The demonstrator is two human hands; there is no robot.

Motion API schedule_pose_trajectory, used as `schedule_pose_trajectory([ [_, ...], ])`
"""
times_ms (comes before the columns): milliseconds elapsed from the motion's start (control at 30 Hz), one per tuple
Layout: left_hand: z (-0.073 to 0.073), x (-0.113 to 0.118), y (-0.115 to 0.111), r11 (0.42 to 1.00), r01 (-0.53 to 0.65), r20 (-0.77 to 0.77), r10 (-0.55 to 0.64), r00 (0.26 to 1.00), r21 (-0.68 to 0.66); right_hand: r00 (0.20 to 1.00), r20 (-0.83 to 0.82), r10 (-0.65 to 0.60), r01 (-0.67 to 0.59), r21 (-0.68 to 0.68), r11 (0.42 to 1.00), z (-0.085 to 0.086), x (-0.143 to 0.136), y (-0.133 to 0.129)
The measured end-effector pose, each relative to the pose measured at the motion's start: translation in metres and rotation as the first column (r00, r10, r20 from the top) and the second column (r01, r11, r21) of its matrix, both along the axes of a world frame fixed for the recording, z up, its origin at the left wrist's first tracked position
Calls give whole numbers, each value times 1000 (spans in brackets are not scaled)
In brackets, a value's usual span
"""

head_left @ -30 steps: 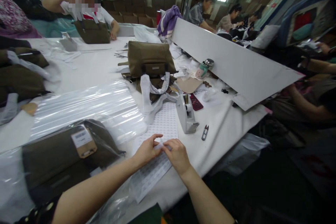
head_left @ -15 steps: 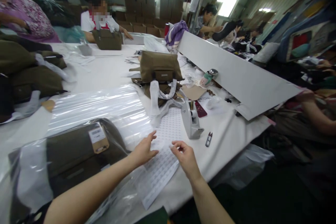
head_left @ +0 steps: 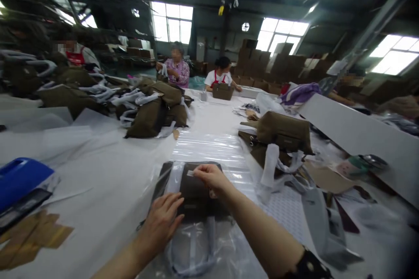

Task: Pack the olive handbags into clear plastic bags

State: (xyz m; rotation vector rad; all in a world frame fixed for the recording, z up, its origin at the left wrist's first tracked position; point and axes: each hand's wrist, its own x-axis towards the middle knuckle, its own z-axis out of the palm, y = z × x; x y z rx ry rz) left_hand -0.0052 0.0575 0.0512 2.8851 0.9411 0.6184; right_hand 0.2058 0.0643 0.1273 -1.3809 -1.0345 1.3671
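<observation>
In front of me an olive-brown handbag (head_left: 193,189) lies inside a clear plastic bag (head_left: 225,235), its wrapped handles toward me. My right hand (head_left: 211,178) pinches a small white sticker (head_left: 190,173) over the upper part of the handbag. Whether the sticker touches the plastic I cannot tell. My left hand (head_left: 165,213) lies at the near left side of the handbag, fingers stretched out, with nothing gripped. To the right, partly behind my right arm, is a printed sticker sheet (head_left: 284,209).
Flat clear plastic bags (head_left: 209,146) lie beyond the handbag. More olive bags (head_left: 283,133) sit at the right, near a grey tape dispenser (head_left: 322,222). A bag pile (head_left: 153,104), a blue object (head_left: 24,178) and brown tags (head_left: 32,237) are leftward. Co-workers sit across the table.
My view has swung left. Both hands have moved from the sticker sheet to the wrapped handbag, and the right hand now shows a small white sticker in its fingertips.
</observation>
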Motion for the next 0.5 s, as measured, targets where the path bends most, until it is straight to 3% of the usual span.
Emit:
schedule_pose_trajectory([
  [100, -11, -6, 0, 1000, -1, -35, 1, 999, 25, 962, 254, 96, -78, -79, 994, -5, -47, 60],
  [200, -15, -4, -3, 1000, -12, -49, 12, 999, -11, 893, 438, 103, -45, -140, 989, -21, -74, 100],
  [333, -18, -6, -3, 998, 1, -58, -4, 998, -60, 798, 597, 82, 42, -191, 981, -39, -83, 126],
  [500, -30, -9, 4, 997, 21, -37, -23, 999, -69, 672, 735, 92, 131, -239, 962, -45, -90, 139],
])
